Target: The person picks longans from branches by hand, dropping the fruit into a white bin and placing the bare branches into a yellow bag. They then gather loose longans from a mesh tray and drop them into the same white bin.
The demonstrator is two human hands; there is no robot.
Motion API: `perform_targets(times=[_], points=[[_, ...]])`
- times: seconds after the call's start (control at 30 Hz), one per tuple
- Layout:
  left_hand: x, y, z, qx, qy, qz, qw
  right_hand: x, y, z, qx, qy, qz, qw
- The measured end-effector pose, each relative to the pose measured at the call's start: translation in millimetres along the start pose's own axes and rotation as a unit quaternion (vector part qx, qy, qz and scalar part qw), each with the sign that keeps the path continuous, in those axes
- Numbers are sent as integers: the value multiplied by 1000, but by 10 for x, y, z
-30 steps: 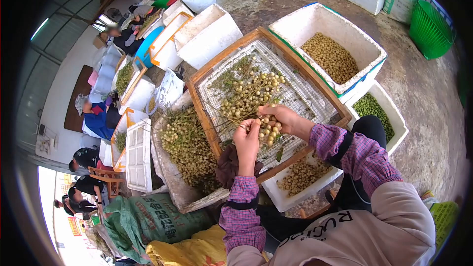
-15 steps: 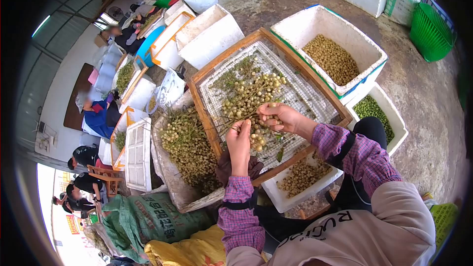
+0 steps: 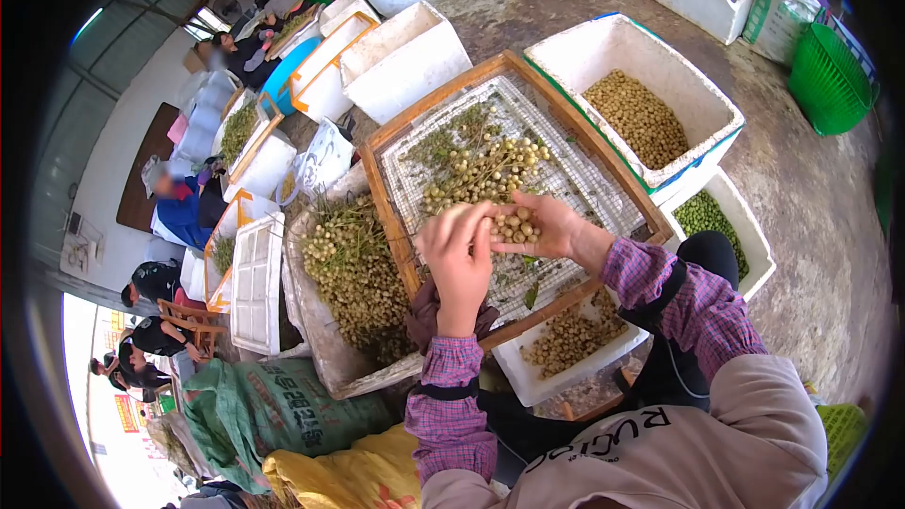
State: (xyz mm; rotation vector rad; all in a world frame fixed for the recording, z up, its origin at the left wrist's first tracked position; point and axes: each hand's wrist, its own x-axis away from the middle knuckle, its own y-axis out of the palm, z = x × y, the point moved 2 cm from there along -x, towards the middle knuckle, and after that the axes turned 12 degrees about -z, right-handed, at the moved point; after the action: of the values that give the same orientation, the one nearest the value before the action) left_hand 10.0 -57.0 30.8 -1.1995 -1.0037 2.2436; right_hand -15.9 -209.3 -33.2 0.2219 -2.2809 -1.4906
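Fruit bunch sat between both hands, just above the near half of the mesh tray. Right hand was curled around it from the right, and left hand had its fingertips pinched onto its left side. Loose fruit pile lay farther back on the mesh. Crate of stemmed bunches was left of the tray. Foam box of yellow fruit was far right.
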Motion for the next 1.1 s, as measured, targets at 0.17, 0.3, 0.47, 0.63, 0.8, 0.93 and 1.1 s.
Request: perform_targets(times=[0.17,0.3,0.47,0.63,0.8,0.93,1.1], points=[[-54,178,-145,57,-85,-205,973,-73,-74,48,55,35,7,998],[-66,217,-183,154,-98,-242,953,-46,-52,49,87,34,31,995],[-41,281,-148,160,-105,-206,960,-12,11,76,144,33,38,988],[104,495,-393,204,-134,-120,962,-230,-382,106,78,107,-134,982],[113,280,-717,298,-209,39,931,-96,-132,60,-73,15,-95,993],[-193,-321,-156,139,-175,128,966,4,-2,-33,-69,-51,-39,996],[-332,-120,315,179,-56,-164,968,-8,63,-11,-114,-69,-44,990]])
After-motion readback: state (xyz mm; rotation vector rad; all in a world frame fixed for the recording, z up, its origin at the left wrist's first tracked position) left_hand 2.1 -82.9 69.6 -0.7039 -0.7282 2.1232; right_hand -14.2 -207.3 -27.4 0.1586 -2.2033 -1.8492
